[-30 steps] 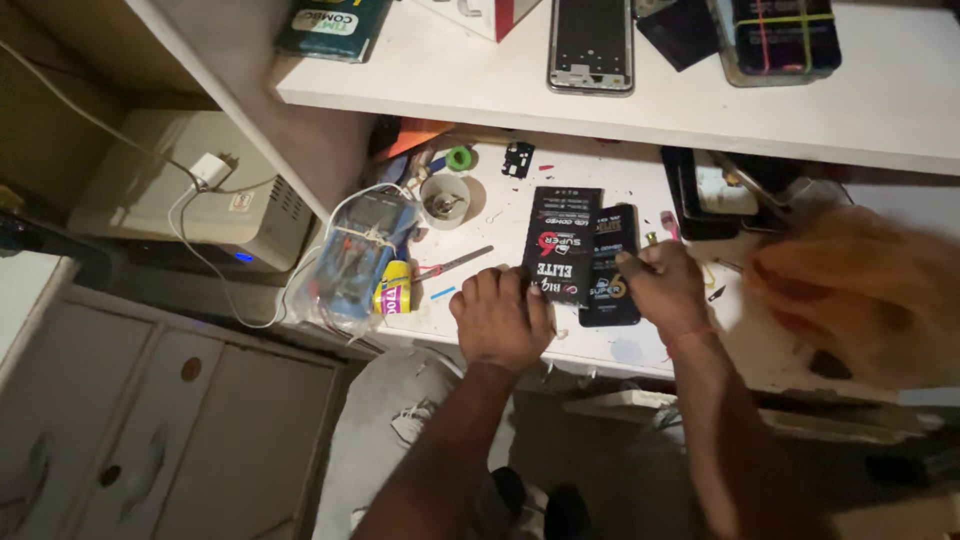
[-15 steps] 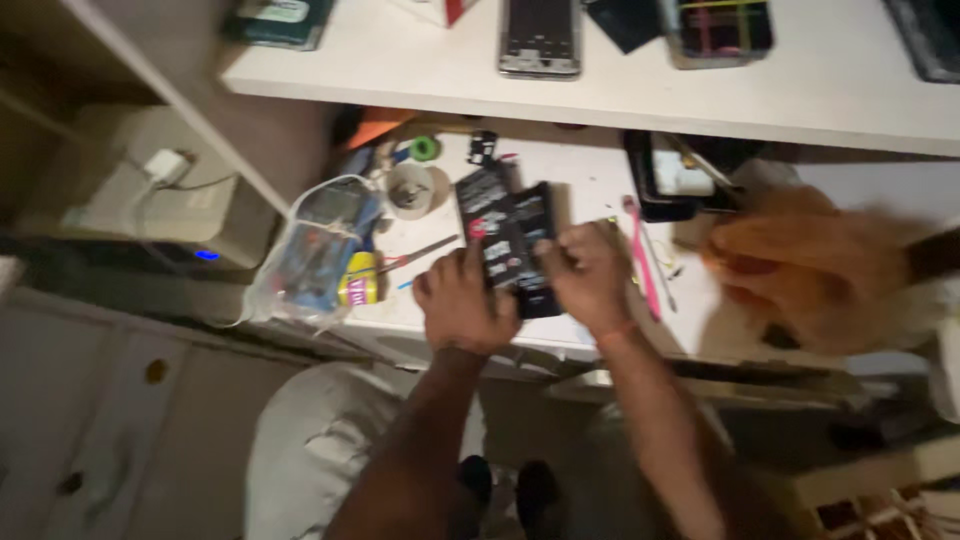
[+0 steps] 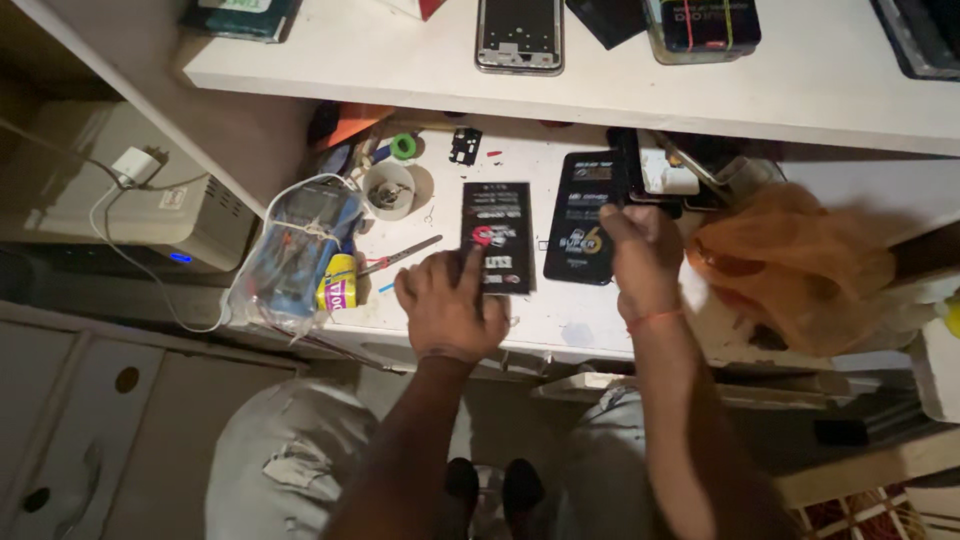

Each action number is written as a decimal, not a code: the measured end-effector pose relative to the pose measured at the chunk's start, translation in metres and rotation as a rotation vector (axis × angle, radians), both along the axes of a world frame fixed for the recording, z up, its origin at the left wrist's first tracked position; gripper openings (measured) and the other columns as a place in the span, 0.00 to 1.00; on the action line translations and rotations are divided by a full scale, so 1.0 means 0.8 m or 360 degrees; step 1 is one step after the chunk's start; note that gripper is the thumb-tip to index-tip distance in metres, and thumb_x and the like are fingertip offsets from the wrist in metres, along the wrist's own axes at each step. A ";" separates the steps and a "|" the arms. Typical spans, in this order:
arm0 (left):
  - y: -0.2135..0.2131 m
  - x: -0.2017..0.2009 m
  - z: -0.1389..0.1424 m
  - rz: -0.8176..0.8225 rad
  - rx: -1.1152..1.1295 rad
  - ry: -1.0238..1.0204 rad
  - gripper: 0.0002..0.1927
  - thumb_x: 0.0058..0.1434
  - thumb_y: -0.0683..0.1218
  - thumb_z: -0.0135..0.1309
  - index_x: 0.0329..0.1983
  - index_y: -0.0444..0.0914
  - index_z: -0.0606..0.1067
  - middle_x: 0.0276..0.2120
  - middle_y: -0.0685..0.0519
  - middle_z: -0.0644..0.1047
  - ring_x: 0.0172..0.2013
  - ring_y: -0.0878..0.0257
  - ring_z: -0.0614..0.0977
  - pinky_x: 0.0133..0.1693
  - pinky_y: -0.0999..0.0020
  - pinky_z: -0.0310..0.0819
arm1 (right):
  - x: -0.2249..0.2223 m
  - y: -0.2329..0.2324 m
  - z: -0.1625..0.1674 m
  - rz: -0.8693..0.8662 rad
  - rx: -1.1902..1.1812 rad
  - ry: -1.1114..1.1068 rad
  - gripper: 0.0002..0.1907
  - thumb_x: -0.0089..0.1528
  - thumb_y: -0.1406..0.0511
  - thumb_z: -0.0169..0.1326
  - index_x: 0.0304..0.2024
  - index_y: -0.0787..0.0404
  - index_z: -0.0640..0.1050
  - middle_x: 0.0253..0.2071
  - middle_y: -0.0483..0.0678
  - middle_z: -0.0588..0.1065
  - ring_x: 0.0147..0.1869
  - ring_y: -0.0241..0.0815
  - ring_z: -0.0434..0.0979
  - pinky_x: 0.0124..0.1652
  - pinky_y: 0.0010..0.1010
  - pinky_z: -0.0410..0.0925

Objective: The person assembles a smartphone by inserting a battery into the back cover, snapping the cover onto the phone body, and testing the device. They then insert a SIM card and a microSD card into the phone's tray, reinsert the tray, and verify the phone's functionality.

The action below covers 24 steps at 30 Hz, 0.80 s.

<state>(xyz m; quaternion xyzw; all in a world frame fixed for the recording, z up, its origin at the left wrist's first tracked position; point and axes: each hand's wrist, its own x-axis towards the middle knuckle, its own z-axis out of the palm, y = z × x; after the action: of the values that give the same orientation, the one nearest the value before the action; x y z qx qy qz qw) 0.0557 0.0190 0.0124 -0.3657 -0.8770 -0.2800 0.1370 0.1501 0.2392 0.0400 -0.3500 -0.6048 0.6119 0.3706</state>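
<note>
Hands work at the near edge of the white worktop (image 3: 560,325). Left hand (image 3: 450,305), unclenched, presses a flat black printed packet (image 3: 497,235). Right hand (image 3: 640,255) pinches a second black packet (image 3: 582,215) just beside it. Crumpled orange plastic bag (image 3: 800,265) crowds the right.

Both forearms are bare, with no sleeves in sight, and both hands, the left hand (image 3: 450,305) and the right hand (image 3: 640,255), are ungloved. A thin orange-red thread band (image 3: 650,320) circles the right wrist. Pale grey, ripped trousers (image 3: 290,460) show at seven o'clock, dark shoes (image 3: 490,490) at six.
</note>
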 end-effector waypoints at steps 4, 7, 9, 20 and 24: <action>-0.001 -0.002 0.002 -0.0047 -0.0017 -0.0023 0.39 0.46 0.60 0.54 0.62 0.39 0.72 0.53 0.43 0.71 0.59 0.45 0.67 0.64 0.36 0.47 | -0.010 -0.014 -0.006 0.0135 -0.0448 -0.0009 0.08 0.62 0.66 0.63 0.35 0.65 0.78 0.30 0.44 0.75 0.32 0.34 0.71 0.32 0.28 0.65; 0.000 -0.002 0.002 -0.0025 0.0003 -0.0096 0.40 0.46 0.58 0.53 0.62 0.37 0.70 0.54 0.44 0.71 0.61 0.47 0.67 0.65 0.34 0.44 | -0.027 -0.040 -0.018 0.0266 -0.0048 -0.0277 0.09 0.59 0.66 0.64 0.30 0.66 0.80 0.29 0.45 0.77 0.32 0.32 0.73 0.33 0.26 0.68; -0.001 -0.001 0.000 -0.0031 0.0035 -0.0142 0.41 0.45 0.57 0.52 0.63 0.37 0.69 0.54 0.44 0.72 0.62 0.47 0.67 0.66 0.34 0.43 | -0.040 -0.051 -0.027 0.0230 -0.0041 -0.0333 0.11 0.62 0.65 0.64 0.30 0.67 0.79 0.29 0.45 0.75 0.32 0.33 0.70 0.32 0.28 0.66; -0.003 0.000 0.007 -0.0098 0.0114 -0.0181 0.39 0.50 0.55 0.51 0.66 0.34 0.67 0.54 0.41 0.74 0.59 0.45 0.70 0.65 0.31 0.45 | -0.051 -0.064 -0.034 0.0146 0.0798 -0.0887 0.16 0.58 0.60 0.67 0.35 0.67 0.78 0.32 0.52 0.80 0.33 0.42 0.80 0.37 0.32 0.72; -0.003 0.000 0.008 -0.0126 0.0098 -0.0170 0.39 0.50 0.54 0.51 0.65 0.34 0.67 0.52 0.40 0.74 0.58 0.46 0.71 0.65 0.32 0.47 | -0.055 -0.067 -0.039 0.0275 0.0507 -0.0708 0.18 0.56 0.62 0.67 0.40 0.68 0.76 0.35 0.51 0.79 0.36 0.39 0.80 0.38 0.29 0.73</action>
<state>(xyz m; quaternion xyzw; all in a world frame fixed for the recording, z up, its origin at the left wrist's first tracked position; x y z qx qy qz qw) 0.0554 0.0165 0.0187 -0.3802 -0.8589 -0.3311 0.0898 0.1060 0.1857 0.0087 -0.3602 -0.7874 0.4466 0.2256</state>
